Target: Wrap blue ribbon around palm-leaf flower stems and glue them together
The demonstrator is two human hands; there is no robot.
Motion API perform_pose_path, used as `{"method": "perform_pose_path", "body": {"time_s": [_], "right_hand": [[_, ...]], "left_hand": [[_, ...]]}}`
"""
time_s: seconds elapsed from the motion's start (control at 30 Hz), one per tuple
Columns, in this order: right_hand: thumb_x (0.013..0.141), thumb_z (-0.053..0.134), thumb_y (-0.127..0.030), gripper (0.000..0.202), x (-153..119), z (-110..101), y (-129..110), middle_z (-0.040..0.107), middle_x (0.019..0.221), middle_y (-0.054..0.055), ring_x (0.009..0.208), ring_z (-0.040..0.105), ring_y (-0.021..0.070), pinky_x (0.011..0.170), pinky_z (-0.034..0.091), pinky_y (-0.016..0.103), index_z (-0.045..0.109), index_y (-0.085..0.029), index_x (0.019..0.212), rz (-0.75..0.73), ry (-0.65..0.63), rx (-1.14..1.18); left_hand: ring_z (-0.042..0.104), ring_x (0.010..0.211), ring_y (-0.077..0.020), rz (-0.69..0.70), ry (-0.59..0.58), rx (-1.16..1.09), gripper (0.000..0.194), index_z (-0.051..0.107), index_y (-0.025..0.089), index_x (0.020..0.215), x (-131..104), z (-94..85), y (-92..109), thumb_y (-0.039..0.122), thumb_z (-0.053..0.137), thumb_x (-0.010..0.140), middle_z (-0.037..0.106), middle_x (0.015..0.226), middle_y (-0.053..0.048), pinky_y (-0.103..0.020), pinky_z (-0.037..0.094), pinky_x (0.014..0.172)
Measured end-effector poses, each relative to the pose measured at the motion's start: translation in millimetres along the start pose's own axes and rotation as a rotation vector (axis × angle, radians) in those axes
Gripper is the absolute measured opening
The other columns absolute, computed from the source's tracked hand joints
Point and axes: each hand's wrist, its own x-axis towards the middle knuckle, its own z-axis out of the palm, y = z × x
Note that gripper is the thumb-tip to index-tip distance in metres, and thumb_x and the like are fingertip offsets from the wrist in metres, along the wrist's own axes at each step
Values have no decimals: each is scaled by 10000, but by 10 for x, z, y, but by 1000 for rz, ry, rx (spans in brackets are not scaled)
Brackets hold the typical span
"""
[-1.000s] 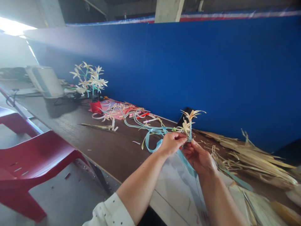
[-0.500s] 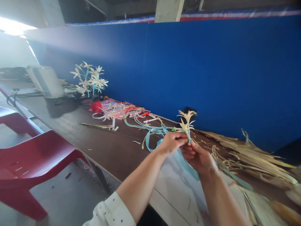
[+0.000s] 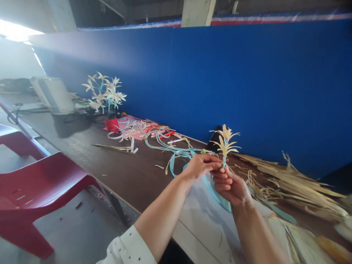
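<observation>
Between both hands stands a handmade flower stem, with two tiers of cream petals and a blue-wrapped stalk. My left hand pinches the base of the stalk from the left. Thumb and fingers of my right hand close on the same spot from the right, the other fingers curled. A light blue ribbon hangs below the hands, and a loop of it lies on the table to the left. The very end of the stalk is hidden by fingertips.
Dry leaf strips lie along the right of the table. At the left, a red pot holds a bunch of cream flowers. A blue partition rises behind. Red chairs stand at the front left.
The flower stem has turned and shifted slightly right, its petals now facing another way. Both hands keep their pinch at its base, with the fingers moved a little.
</observation>
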Motion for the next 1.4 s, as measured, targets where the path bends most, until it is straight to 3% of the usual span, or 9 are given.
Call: {"method": "perform_pose_path", "body": {"time_s": [0.4,0.57,0.8,0.97,1.03,1.17,1.3,1.4], "right_hand": [[752,703,-281,223,-21,9,5,363,533,-80,355,305,-25,316,273,34,555,-138,667,76,-32,28],[742,693,-402,296,-34,64,6,431,539,-48,370,361,8,321,334,96,589,-137,663,21,124,-231],[674,700,-523,394,-12,69,-24,631,704,68,564,596,158,503,514,281,641,-150,789,-243,433,-718],[622,745,-490,368,-56,197,-90,596,661,12,581,521,138,529,443,258,656,-195,823,-662,759,-1212],[638,739,-464,327,-82,249,-105,581,633,0,563,485,129,540,412,257,671,-205,825,-752,824,-1321],[688,702,-427,277,-105,257,-115,643,723,31,654,543,159,611,420,272,691,-194,838,-696,716,-1272],[678,694,-474,360,-99,177,-137,589,595,7,528,485,129,481,362,243,683,-178,882,-572,633,-1112],[657,695,-516,407,-92,148,-155,528,520,-9,463,421,105,426,307,231,690,-156,849,-573,633,-1075]], "left_hand": [[537,648,-93,-31,6,-6,364,692,104,886,-7,16,29,349,745,622,633,744,-46,-263,422,672],[512,645,-80,14,34,-13,329,681,104,834,-5,-2,57,348,742,623,613,727,-34,-242,402,654],[466,559,-60,-20,38,24,307,649,99,802,17,-22,49,362,700,652,568,674,-11,-218,373,556],[457,548,-58,-25,71,148,311,644,103,828,36,-24,-6,377,664,680,558,679,-6,-205,371,532],[447,537,-59,-33,87,222,311,648,105,844,37,-6,-18,374,651,689,550,661,0,-204,368,523],[437,530,-65,-32,114,336,291,655,108,844,28,42,-5,364,622,709,544,637,7,-208,368,525],[451,560,-70,-9,117,405,264,658,105,814,9,79,39,345,611,713,568,661,0,-207,374,558],[452,565,-72,0,112,474,272,665,109,810,-12,112,71,357,594,723,577,656,3,-207,372,573]]}}
